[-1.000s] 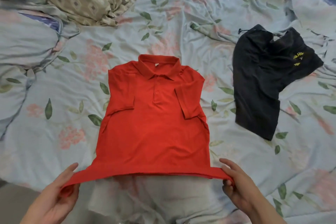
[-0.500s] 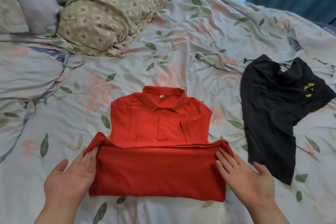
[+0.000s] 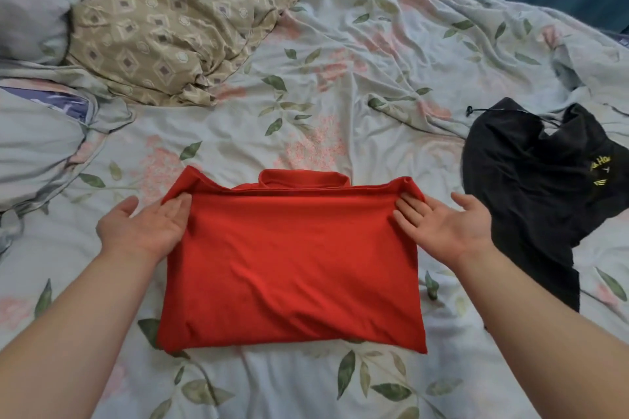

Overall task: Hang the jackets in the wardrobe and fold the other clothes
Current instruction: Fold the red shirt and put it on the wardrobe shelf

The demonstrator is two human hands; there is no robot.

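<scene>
Left hand (image 3: pixel 146 231) and right hand (image 3: pixel 446 228) lie palm up, straight fingers (image 3: pixel 173 211) tucked under the folded red shirt (image 3: pixel 292 269). A black garment (image 3: pixel 537 187) lies beyond the right fingers.

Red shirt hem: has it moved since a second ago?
Yes. The hem went away from the person, from nearer than the black garment to alongside it, just short of the collar.

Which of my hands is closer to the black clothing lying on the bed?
Right. The right hand sits at the red shirt's top right corner, just beside the black clothing, not touching it. The left hand is at the top left corner, across the whole shirt.
</scene>
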